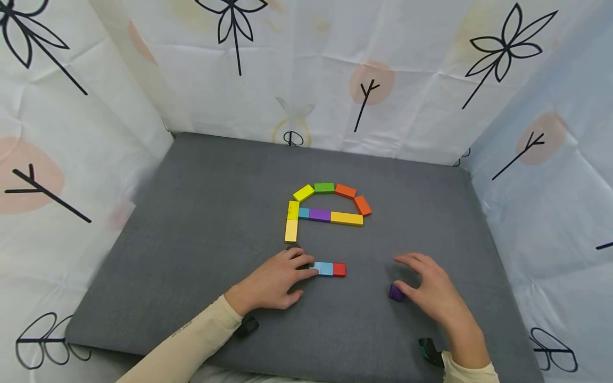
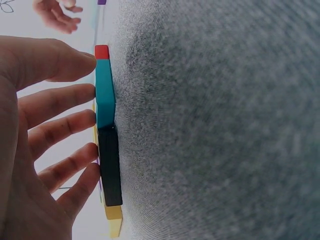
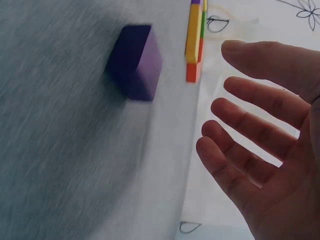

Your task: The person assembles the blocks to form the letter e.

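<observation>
My left hand (image 1: pixel 274 281) rests with its fingertips on a short row of blocks at the near middle of the table. That row holds a light blue block (image 1: pixel 325 268) with a small red block (image 1: pixel 339 269) at its right end. A black block (image 2: pixel 110 165) joins the blue one's other end in the left wrist view; in the head view the hand mostly covers it. My right hand (image 1: pixel 433 287) hovers over the table with fingers spread and loosely bent. Beside its thumb, a dark purple block (image 1: pixel 396 293) lies alone, not gripped.
Beyond my hands, several blocks form a closed outline: yellow (image 1: pixel 304 192), green (image 1: pixel 324 188) and orange (image 1: pixel 345 191) curve along its top, with purple (image 1: pixel 320 215) in the lower row. All lie on a grey table (image 1: pixel 215 213), with patterned curtains (image 1: pixel 306 69) around it.
</observation>
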`<state>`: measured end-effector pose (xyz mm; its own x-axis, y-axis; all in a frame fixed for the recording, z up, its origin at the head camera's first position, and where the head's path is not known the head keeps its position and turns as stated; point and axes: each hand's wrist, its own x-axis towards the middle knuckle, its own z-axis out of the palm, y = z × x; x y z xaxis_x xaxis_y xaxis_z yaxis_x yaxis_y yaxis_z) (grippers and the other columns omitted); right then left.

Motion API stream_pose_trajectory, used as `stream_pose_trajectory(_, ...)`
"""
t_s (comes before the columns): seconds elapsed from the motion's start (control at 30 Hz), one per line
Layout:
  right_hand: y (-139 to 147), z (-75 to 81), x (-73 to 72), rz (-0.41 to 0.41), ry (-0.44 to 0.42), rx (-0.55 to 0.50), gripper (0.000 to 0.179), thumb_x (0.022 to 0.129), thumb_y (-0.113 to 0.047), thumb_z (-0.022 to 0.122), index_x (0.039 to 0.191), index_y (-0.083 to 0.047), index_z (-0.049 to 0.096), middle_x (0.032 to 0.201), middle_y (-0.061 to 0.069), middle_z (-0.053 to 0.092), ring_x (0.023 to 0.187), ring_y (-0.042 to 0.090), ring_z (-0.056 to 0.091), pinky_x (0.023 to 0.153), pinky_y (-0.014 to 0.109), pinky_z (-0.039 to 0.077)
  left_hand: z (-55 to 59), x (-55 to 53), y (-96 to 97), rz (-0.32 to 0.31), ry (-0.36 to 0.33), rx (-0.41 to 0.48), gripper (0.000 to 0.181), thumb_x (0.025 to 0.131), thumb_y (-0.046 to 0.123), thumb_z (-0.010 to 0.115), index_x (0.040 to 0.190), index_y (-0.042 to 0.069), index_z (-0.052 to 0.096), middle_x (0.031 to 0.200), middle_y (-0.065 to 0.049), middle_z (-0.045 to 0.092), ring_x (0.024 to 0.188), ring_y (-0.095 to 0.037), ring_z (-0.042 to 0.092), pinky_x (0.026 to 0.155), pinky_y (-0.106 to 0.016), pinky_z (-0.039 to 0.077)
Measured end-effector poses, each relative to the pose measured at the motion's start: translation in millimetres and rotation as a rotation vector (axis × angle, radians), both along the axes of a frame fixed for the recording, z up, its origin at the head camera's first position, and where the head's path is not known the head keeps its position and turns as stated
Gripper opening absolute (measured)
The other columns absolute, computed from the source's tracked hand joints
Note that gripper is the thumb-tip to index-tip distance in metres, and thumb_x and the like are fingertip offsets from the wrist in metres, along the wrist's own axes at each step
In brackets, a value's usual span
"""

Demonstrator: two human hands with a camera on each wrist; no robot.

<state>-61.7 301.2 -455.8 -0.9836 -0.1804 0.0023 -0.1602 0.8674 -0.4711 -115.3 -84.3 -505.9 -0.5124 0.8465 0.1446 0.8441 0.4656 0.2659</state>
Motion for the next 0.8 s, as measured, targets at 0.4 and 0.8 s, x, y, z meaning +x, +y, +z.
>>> stream_pose_trajectory(0.4,13.1,-9.7,14.1,0.005,-0.161,0.033,0.054,0.085,-0.006,0.093,0.136,-0.011,0.074,0.131,0.012,0.067,0.103,0.028,0.069,0.085,0.055,0.058,-0.7,0.4,0.5,0.006,-0.018,-0.015,0.049,0.096,0.027,0.079,0.144,0.018,0.072,0.146,-0.005,0.061,0.131,-0.026,0.052,0.112,-0.044,0.046)
stream_pose_trajectory(0.8,9.1,-20.3,13.6,-0.011,-0.228,0.000,0.054,0.085,-0.006,0.093,0.135,-0.007,0.074,0.120,0.009,0.068,0.098,0.023,0.068,0.084,0.051,0.059,0.4,-0.2,1.1,0.014,-0.021,-0.034,0.049,0.097,0.028,0.078,0.145,0.019,0.071,0.146,-0.005,0.062,0.131,-0.025,0.051,0.112,-0.044,0.046)
